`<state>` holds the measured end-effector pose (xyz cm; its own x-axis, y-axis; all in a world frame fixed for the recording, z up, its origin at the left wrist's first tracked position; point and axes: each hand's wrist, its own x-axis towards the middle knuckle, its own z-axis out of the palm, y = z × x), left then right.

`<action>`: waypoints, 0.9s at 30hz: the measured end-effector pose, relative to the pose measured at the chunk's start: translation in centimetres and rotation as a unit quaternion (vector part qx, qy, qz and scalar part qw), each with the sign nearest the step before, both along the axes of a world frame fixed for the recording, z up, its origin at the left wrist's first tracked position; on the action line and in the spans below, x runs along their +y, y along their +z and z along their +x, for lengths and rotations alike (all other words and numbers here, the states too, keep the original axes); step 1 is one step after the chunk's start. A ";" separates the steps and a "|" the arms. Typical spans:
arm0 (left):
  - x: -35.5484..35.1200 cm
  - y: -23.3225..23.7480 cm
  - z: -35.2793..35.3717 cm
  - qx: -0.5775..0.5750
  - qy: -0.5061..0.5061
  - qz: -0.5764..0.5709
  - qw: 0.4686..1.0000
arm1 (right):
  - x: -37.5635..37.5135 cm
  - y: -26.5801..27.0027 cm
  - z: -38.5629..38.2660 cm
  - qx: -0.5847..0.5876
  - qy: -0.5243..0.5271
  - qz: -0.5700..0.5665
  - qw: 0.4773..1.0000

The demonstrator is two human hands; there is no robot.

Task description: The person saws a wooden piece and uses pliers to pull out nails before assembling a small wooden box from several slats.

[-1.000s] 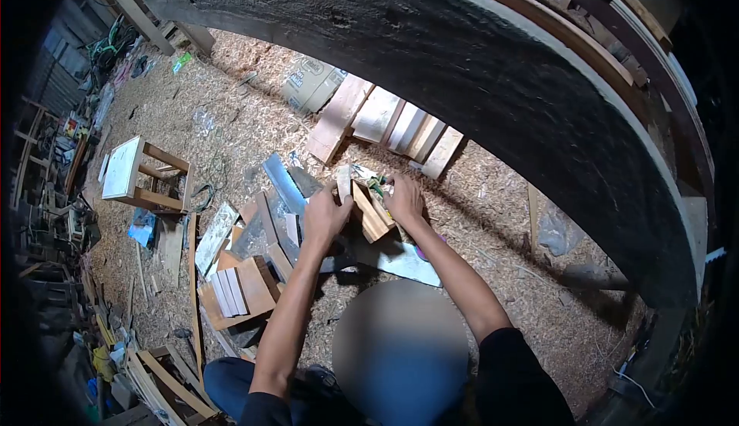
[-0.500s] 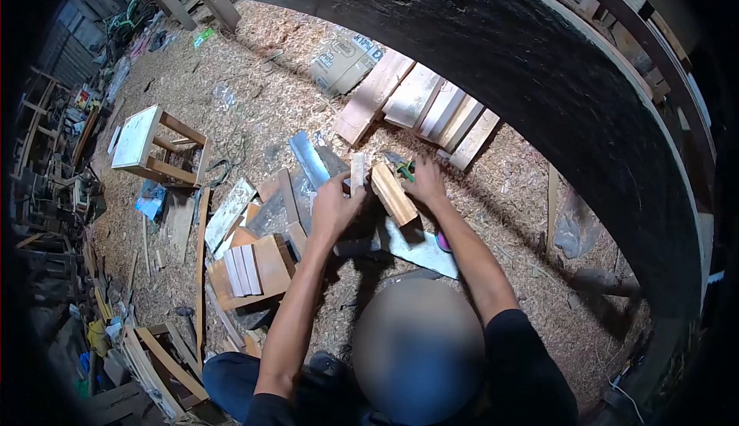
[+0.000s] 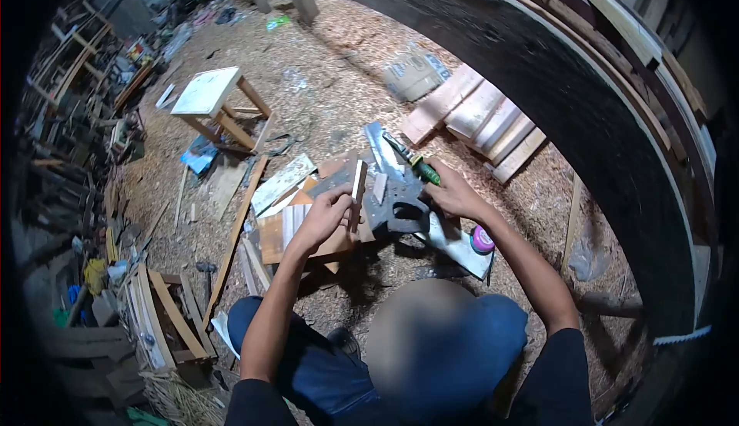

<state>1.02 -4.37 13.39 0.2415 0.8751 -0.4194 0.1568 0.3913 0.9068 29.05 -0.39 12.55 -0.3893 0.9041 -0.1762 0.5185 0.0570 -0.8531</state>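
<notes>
My left hand [image 3: 327, 218] is closed around a narrow wooden strip [image 3: 359, 187], which stands up on end from my fingers. In my right hand [image 3: 456, 189] is a green-handled tool [image 3: 425, 170], its slim metal end pointing up and to the left. Below and between my hands lies a dark metal piece with a rounded opening [image 3: 406, 212]. A small pale wood offcut [image 3: 379, 187] rests beside it, near a shiny metal strip [image 3: 382, 153]. Close under my right wrist are a pale flat plate [image 3: 456, 247] and a round pink-and-purple item [image 3: 482, 240].
Stacked boards [image 3: 481, 122] lie ahead to the right beside a flattened carton [image 3: 416, 76]. A small stool [image 3: 208, 93] stands at the left. A dark curved beam [image 3: 585, 110] spans the right side. Wood shavings cover the floor; a hammer [image 3: 206, 268] lies at the left.
The thick wooden block between my hands is no longer seen there. My right hand now grips the green-handled tool clear in view, and my left hand holds the strip upright. The view has shifted.
</notes>
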 end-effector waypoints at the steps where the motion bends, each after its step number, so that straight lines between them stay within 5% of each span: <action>1: -0.9 0.6 -0.7 -0.003 0.011 0.005 1.000 | -0.2 -1.2 -0.8 0.072 0.017 0.037 0.997; 5: -3.9 1.5 -4.0 -0.048 0.068 -0.007 0.997 | -0.9 2.9 -5.0 0.036 0.113 -0.070 0.990; 8: -5.2 0.3 -6.3 -0.056 0.084 0.009 0.995 | -2.0 -0.3 -7.5 0.126 0.097 -0.029 0.987; 10: -5.7 0.8 -6.6 -0.081 0.104 0.011 0.991 | -4.5 3.7 -9.7 0.084 0.066 -0.079 0.991; 12: -6.0 0.4 -7.0 -0.092 0.119 0.026 0.988 | -6.0 1.9 -11.3 0.113 0.059 0.050 0.991; 14: -6.5 0.6 -6.8 -0.035 0.113 0.168 0.979 | -7.8 1.0 -12.9 0.184 0.031 -0.005 0.982; 16: -6.8 0.9 -6.8 -0.074 0.132 0.163 0.975 | -9.5 -0.2 -14.5 0.225 -0.018 0.057 0.972; 20: -7.3 0.1 -7.1 0.044 0.133 0.165 0.976 | -10.3 -1.2 -14.9 0.296 -0.030 -0.137 0.945; 27: -7.8 -1.4 -6.8 0.222 0.127 0.305 0.917 | -9.2 -2.9 -15.6 0.189 -0.073 0.031 0.979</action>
<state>-5.76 -12.15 12.00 -0.0785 0.9843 0.1583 0.5385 -0.0918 0.8376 13.49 -9.60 9.67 -0.2823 0.9592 0.0130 0.1728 0.0642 -0.9829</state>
